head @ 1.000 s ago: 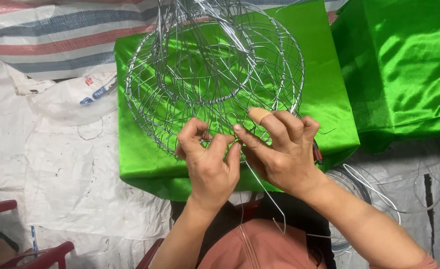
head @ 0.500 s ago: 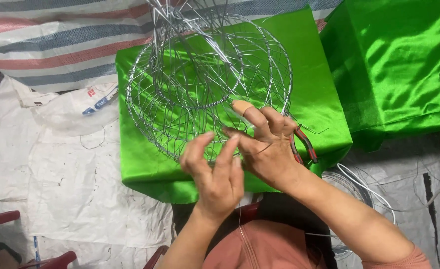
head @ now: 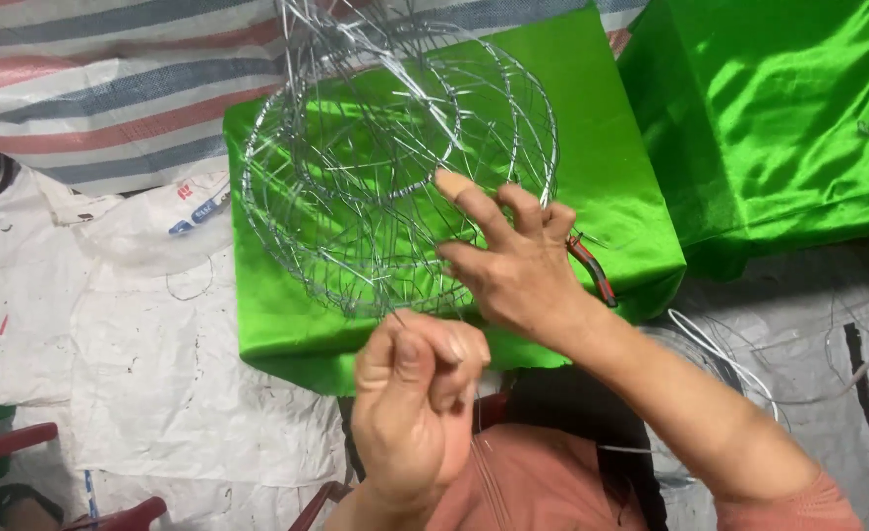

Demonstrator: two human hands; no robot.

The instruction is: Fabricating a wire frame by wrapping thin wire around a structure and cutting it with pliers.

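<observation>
Since the earlier frames the left hand [head: 417, 393] has drawn back toward the near edge, away from the wire frame [head: 395, 167], while the right hand [head: 513, 265] has stayed against the frame's near right side.

Largest first: a white woven sheet [head: 140, 383], creased and marked, covers the floor on the left, with a striped red, blue and grey tarpaulin [head: 110, 79] beyond it. A box shape wrapped in glossy green satin [head: 621, 177] fills the centre; a second green satin mass [head: 788, 118] lies at far right. On the central satin rests the wire frame — a rounded, open cage of thin silvery hoops and crossing strands. The right hand's fingers are spread wide, fingertips touching the frame's wires. The left hand is curled into a narrow pinch around a fine wire strand [head: 479, 442] — the strand runs from the frame's near rim down past the fist. Red-handled pliers [head: 592, 270] lie on the satin just beside the right hand. Loose wire coils [head: 739, 369] lie near right.
</observation>
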